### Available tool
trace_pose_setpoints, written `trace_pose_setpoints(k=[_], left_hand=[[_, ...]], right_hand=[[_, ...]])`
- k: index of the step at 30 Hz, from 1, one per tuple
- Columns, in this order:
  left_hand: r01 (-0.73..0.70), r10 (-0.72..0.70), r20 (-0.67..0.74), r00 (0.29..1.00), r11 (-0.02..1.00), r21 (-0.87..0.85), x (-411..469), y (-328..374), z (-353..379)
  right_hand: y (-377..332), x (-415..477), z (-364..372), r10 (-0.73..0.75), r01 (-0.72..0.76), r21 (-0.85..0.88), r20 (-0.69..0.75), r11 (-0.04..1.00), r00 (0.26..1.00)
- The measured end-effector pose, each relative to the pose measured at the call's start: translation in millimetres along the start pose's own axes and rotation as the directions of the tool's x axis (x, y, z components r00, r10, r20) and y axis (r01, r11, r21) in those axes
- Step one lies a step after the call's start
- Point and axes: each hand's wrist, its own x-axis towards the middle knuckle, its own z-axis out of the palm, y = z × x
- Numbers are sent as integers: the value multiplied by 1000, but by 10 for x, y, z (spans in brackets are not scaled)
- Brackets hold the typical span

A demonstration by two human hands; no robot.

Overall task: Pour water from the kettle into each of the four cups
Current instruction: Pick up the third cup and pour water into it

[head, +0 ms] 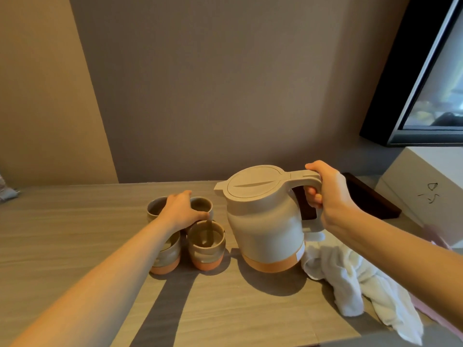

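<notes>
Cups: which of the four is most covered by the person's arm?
The front-left cup, nearest the camera: the left forearm crosses its mouth, while the other three mouths mostly show.

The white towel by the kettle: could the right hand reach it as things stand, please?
Probably not yet: the right hand holds the kettle, though the towel lies uncovered just below it.

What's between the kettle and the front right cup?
Nothing, head view shows: only a bare strip of table separates the kettle from the front right cup.
</notes>
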Motion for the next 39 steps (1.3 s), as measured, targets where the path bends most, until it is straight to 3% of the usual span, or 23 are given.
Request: trace_pose_setpoints(k=[11,20,30,34,39], left_hand=[[9,-15,18,1000,952,305,283,7,103],[43,-36,-37,999,975,219,284,-81,147],[-1,-22,-216,976,994,-107,297,-89,121],[-70,-44,-286,957,923,-378,238,-6,38],[-173,-57,-359,931,799,-576,75,177,-90]], right_hand=[[260,305,-66,39,-39,1,3,999,999],[329,369,-72,58,-58,8,-4,998,998],[297,308,-62,60,-59,19,-38,998,997],[244,249,-59,51,-48,51,-56,998,997],[137,184,-71,28,-23,66,-73,998,997]])
